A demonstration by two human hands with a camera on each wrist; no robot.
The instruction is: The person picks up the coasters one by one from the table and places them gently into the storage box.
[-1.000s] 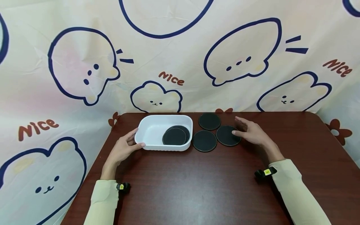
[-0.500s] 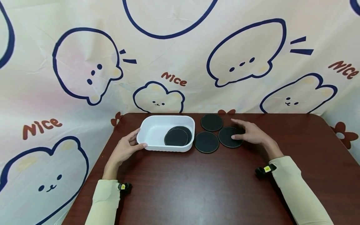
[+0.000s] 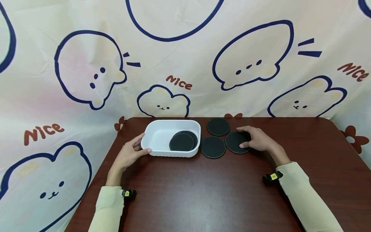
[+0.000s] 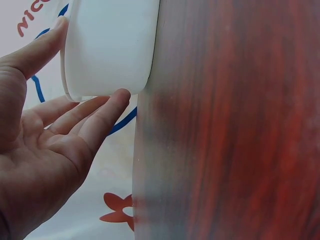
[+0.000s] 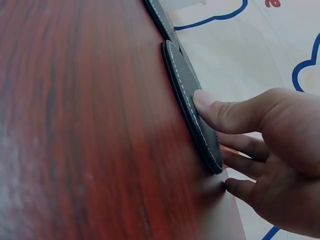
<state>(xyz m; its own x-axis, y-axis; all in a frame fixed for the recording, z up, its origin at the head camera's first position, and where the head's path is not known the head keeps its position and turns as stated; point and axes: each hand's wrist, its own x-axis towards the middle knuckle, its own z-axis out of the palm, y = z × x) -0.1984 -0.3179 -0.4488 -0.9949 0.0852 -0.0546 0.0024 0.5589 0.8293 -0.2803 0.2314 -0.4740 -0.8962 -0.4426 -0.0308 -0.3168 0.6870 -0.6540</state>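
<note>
A white rectangular plastic tray (image 3: 157, 135) stands at the back left of the table, with two overlapping round black coasters (image 3: 181, 142) at its right end. My left hand (image 3: 130, 153) holds the tray's left end, thumb at the near corner and fingers along the side, as the left wrist view also shows. Right of the tray lie three more black coasters. My right hand (image 3: 259, 139) grips the rightmost coaster (image 3: 235, 142), thumb on its top and fingers round its edge. White stitching runs along that coaster (image 5: 187, 92) in the right wrist view.
The other loose coasters lie close by: one at the back (image 3: 218, 126) and one beside the tray (image 3: 213, 147). All stand on a dark reddish-brown table (image 3: 197, 193). A cartoon-printed cloth (image 3: 200, 64) hangs behind the table's far edge.
My right hand has come in from the right edge, its thumb settling on the rightmost coaster and its fingers drawing in. My left hand keeps its place on the tray.
</note>
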